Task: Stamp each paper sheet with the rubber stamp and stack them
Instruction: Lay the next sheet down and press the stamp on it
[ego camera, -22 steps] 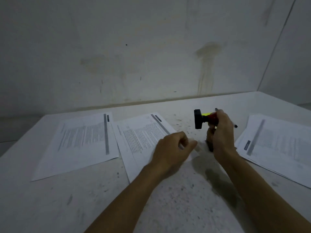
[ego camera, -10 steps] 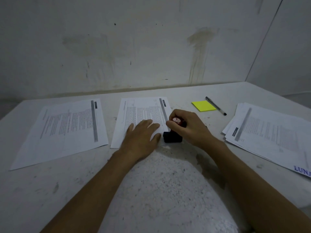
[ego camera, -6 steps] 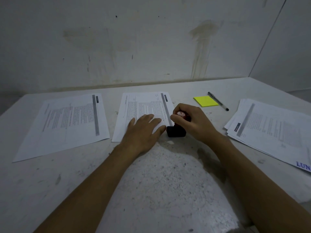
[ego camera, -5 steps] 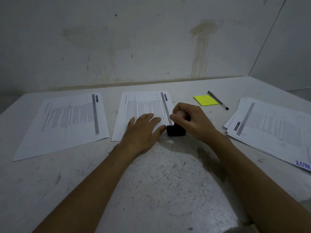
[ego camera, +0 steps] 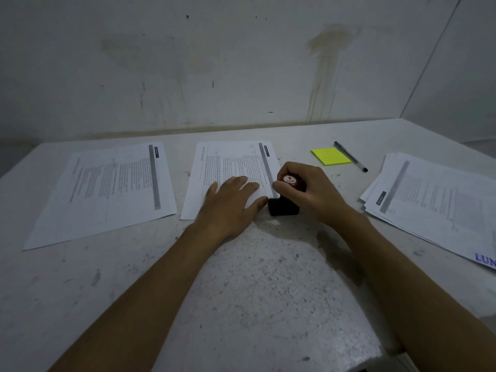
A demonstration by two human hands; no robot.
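Table (ego camera: 241,304): grey, speckled, under everything. Paper stack (ego camera: 434,205): at three o'clock, fanned, blue letters on its near corner. Loose sheet (ego camera: 107,189): at ten o'clock, lying flat. Centre sheet (ego camera: 228,162): at twelve o'clock, pinned by my left hand (ego camera: 230,208), palm down, fingers spread. My right hand (ego camera: 311,194): curled tight about the rubber stamp (ego camera: 284,204), black base down at the centre sheet's near right corner, red cap marked TOP. Sticky notes (ego camera: 330,156): yellow, at one o'clock. Pen (ego camera: 350,156): just beside the pad.
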